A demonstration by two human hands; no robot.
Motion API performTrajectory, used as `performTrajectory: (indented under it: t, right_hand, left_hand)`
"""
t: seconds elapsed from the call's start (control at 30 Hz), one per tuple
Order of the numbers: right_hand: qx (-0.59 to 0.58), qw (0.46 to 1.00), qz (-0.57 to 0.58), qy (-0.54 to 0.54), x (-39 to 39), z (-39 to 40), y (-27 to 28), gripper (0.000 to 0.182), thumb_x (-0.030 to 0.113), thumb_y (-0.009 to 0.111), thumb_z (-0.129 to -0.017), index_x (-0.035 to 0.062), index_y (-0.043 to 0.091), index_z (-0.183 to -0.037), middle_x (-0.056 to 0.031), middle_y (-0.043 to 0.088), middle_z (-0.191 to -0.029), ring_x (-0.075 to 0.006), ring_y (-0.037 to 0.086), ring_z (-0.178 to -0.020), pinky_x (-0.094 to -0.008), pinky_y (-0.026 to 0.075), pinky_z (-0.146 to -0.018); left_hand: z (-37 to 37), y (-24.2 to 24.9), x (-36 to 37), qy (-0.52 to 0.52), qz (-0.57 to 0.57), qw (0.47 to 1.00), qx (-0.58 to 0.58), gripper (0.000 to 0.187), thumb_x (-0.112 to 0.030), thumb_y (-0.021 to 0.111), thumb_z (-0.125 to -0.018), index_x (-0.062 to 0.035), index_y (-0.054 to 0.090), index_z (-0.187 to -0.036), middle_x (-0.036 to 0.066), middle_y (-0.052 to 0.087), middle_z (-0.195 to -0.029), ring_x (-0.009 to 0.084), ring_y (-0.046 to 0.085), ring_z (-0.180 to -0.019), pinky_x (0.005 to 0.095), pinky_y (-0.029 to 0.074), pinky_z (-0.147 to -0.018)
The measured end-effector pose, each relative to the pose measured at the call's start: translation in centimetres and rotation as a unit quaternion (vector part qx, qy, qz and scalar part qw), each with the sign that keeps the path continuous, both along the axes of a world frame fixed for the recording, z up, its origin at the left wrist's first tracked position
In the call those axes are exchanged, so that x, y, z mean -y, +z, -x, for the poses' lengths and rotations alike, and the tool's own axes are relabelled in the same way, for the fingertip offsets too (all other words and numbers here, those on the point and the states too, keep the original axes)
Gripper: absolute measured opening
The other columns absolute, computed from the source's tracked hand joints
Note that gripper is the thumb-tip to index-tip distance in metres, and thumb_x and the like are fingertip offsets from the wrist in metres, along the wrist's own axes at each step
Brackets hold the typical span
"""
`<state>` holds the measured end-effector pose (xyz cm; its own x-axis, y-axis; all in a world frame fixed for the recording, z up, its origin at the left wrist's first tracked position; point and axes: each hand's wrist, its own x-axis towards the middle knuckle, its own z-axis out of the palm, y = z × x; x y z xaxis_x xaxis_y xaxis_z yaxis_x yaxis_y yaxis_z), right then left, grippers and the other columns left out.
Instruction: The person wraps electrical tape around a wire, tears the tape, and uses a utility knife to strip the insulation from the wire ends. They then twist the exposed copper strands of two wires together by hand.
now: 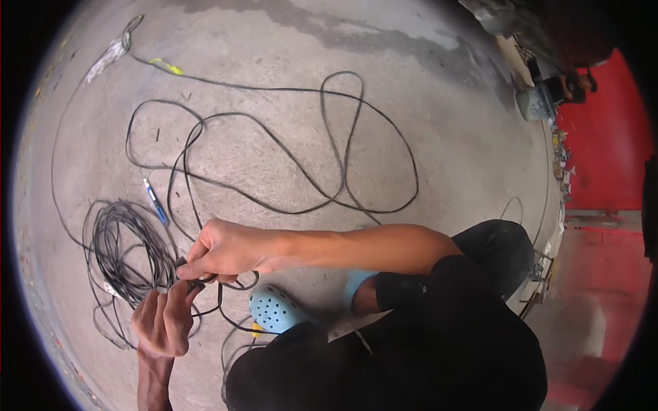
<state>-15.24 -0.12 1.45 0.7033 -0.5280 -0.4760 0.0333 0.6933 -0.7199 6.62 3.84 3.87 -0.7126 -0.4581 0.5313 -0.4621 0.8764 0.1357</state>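
My right hand point(223, 250) reaches in from the right, fingers pinched on a black cable point(221, 294). Just below and touching it is my left hand point(164, 320), its fingers closed on the same cable. A short dark piece shows between the fingertips; its details are too small to tell. Small loops of cable hang beside the hands. A large coil of dark cable point(127, 240) lies on the floor at the left, partly behind my hands. Near the coil lies a blue and white pen-like tool point(156, 202).
Long loops of loose cable point(274, 89) spread over the concrete floor, with a yellow piece point(175, 69) by one stretch. A blue perforated shoe point(271, 308) and black-clad legs point(493, 253) are close by. A bucket point(534, 103) stands at the upper right.
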Motion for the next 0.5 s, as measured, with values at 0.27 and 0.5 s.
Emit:
performTrajectory:
  t: [0.27, 0.5]
  right_hand:
    - [0.028, 0.994, -0.105, -0.010, 0.5, 0.0, -2.4, 0.022, 0.018, 0.075, -0.093, -0.0022, 0.077, -0.083, 0.0003, 0.055, -0.064, -0.0059, 0.036, -0.047, -0.0255, 0.025, -0.041]
    - [-0.102, 0.984, 0.121, -0.087, 0.4, 0.0, -3.3, 0.029, 0.025, 0.078, -0.090, -0.0014, 0.076, -0.076, -0.0047, 0.067, -0.066, -0.0103, 0.056, -0.050, -0.0278, 0.044, -0.045]
  left_hand:
    - [1.1, 1.1, -0.7, 0.015, -0.054, 0.994, 0.095, 0.040, 0.017, 0.062, -0.082, 0.0125, 0.064, -0.122, 0.010, 0.052, -0.066, 0.0224, 0.047, -0.051, 0.0368, 0.036, -0.045]
    - [3.3, -1.0, -2.0, 0.146, -0.239, 0.960, 0.001, 0.012, 0.004, 0.056, -0.095, 0.0039, 0.062, -0.106, 0.018, 0.069, -0.087, 0.0329, 0.067, -0.071, 0.0424, 0.055, -0.066]
